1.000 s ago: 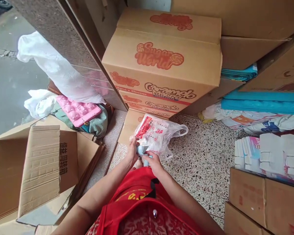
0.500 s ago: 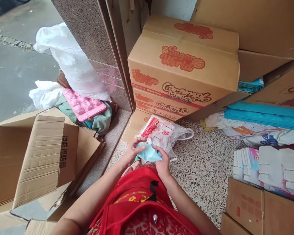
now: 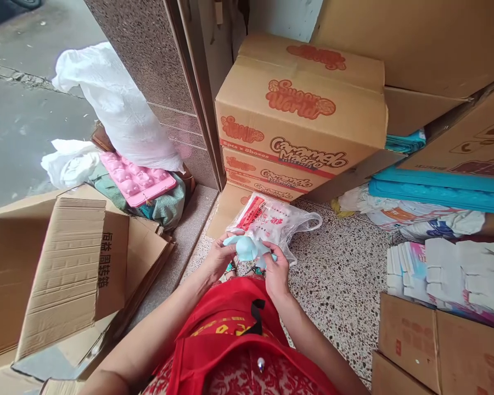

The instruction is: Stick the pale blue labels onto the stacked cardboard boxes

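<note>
Between my two hands is a light blue, thin, pliable piece, like soft film or cloth; its exact kind is unclear. The left edge of it is pinched in my left hand, thumb against fingers. My right hand grips the other end, with a bit of blue poking out past the fingers. Just beyond them a clear plastic carrier bag lies on the floor, its handle loop to the right. A white package with a red strip and red print shows through it.
Stacked brown cartons stand ahead. Flattened cardboard leans at left, near a white sack and a pink moulded tray. At right are blue trays, folded white packaging and more cartons.
The blue piece went from fairly flat to bunched and folded between my hands. My right hand has shifted slightly right, and the view has turned a little.
</note>
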{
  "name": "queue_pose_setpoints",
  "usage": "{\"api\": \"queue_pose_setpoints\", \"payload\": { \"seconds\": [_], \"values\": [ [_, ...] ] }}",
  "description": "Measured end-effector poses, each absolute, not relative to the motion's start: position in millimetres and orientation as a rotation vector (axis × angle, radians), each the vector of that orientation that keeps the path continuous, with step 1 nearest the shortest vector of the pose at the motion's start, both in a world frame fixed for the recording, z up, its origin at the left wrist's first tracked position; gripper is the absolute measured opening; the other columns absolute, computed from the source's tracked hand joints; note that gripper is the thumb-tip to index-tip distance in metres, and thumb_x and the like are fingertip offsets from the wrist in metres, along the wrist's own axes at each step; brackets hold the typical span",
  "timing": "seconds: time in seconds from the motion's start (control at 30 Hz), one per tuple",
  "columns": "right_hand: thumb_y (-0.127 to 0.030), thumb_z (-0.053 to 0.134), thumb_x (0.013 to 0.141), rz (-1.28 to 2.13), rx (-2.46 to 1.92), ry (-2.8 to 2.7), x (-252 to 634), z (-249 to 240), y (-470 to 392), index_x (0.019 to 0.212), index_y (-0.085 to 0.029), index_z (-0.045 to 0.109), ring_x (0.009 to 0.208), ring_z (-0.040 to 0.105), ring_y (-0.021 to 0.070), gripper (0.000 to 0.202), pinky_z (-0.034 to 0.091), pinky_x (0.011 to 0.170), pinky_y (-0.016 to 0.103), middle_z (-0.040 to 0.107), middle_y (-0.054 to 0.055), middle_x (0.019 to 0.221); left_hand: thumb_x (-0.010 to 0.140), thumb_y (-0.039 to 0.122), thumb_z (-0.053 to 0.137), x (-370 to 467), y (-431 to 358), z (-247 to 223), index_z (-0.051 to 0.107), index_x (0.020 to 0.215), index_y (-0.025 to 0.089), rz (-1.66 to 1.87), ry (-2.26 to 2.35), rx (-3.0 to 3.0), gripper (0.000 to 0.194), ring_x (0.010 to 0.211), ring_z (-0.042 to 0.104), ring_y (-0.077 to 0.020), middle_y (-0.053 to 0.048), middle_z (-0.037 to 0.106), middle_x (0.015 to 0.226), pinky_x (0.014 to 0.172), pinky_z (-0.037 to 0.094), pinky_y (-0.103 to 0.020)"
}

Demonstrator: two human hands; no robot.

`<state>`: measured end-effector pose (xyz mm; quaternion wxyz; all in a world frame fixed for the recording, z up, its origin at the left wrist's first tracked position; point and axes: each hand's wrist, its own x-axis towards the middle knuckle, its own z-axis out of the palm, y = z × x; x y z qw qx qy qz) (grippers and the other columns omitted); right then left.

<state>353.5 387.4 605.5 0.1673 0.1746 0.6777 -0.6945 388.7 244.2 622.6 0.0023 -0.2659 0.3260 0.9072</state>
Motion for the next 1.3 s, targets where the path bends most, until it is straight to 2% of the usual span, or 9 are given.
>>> {"api": "queue_pose_setpoints", "payload": {
  "seconds": [0.3,0.43,0.53,0.67,0.8,0.9,1.03,1.17,1.3],
  "values": [
    [-0.03,0.069,0.06,-2.039,0.647,1.944,343,597,410,0.104,-0.022,0.062,0.067,0.056,0.015,0.045,0.041,0.051,0.022,0.064,0.003,0.092,0.05,0.02,0.081,385,220,647,0.052,0.062,0.016,2.941,1.399,-0.874,0.031,0.07,0.058,-0.0157,-0.003,0.066,0.072,0.064,0.043,-0.024],
    [-0.026,0.081,0.049,-1.983,0.671,1.993,338,595,427,0.105,-0.023,0.063,0.074,0.058,0.0163,0.059,0.044,0.055,0.022,0.063,0.002,0.091,0.059,0.029,0.078,390,207,656,0.058,0.062,0.017,2.869,1.942,-0.749,0.023,0.071,0.058,-0.0173,-0.006,0.067,0.078,0.066,0.044,-0.026],
    [-0.025,0.082,0.046,-1.897,0.786,1.991,336,594,436,0.093,-0.021,0.065,0.063,0.055,0.0141,0.051,0.041,0.048,0.022,0.062,0.001,0.081,0.065,0.03,0.075,395,200,665,0.061,0.061,0.016,2.736,2.297,-0.573,0.02,0.075,0.06,-0.0192,-0.008,0.068,0.082,0.07,0.045,-0.028],
    [-0.041,0.076,0.058,-1.792,0.644,1.998,337,606,431,0.09,-0.018,0.067,0.053,0.05,0.0116,0.04,0.033,0.04,0.021,0.06,0.001,0.076,0.066,0.029,0.075,395,196,672,0.059,0.065,0.016,2.793,2.238,-0.59,0.02,0.07,0.06,-0.0168,-0.006,0.067,0.081,0.067,0.047,-0.027],
    [-0.044,0.068,0.072,-1.819,0.11,2.139,331,639,408,0.102,-0.02,0.066,0.08,0.059,0.0202,0.038,0.049,0.067,0.031,0.064,0.005,0.093,0.064,0.024,0.076,391,195,670,0.055,0.073,0.016,2.766,1.911,-0.84,0.024,0.057,0.057,-0.0109,0.001,0.064,0.07,0.057,0.047,-0.023],
    [-0.037,0.065,0.079,-1.776,-0.444,2.183,318,669,390,0.114,-0.025,0.062,0.111,0.052,0.023,0.037,0.039,0.097,0.037,0.06,0.006,0.116,0.065,0.024,0.076,392,195,669,0.054,0.074,0.016,2.63,1.926,-0.82,0.025,0.056,0.057,-0.0097,0.003,0.062,0.063,0.058,0.046,-0.021],
    [-0.039,0.057,0.085,-1.511,-0.784,1.784,294,688,372,0.124,-0.027,0.054,0.114,0.052,0.0203,0.041,0.039,0.097,0.035,0.059,0.005,0.12,0.069,0.025,0.073,398,192,672,0.057,0.079,0.016,2.497,2.148,-0.599,0.021,0.063,0.058,-0.0109,-0.001,0.064,0.072,0.059,0.046,-0.021],
    [-0.035,0.066,0.078,-1.306,-0.814,1.638,287,684,369,0.1,-0.02,0.065,0.09,0.059,0.0181,0.027,0.046,0.082,0.031,0.065,0.003,0.093,0.078,0.025,0.065,405,184,673,0.06,0.077,0.016,2.499,2.476,-0.105,0.01,0.081,0.062,-0.0179,-0.006,0.065,0.083,0.073,0.05,-0.03],
    [-0.028,0.069,0.075,-1.291,-0.819,1.74,300,683,376,0.076,-0.019,0.068,0.08,0.058,0.0164,0.009,0.043,0.079,0.03,0.064,0.001,0.079,0.078,0.03,0.065,409,178,674,0.062,0.068,0.016,2.487,2.675,0.126,0.018,0.095,0.061,-0.0233,-0.009,0.063,0.095,0.079,0.05,-0.036]
  ]
}}
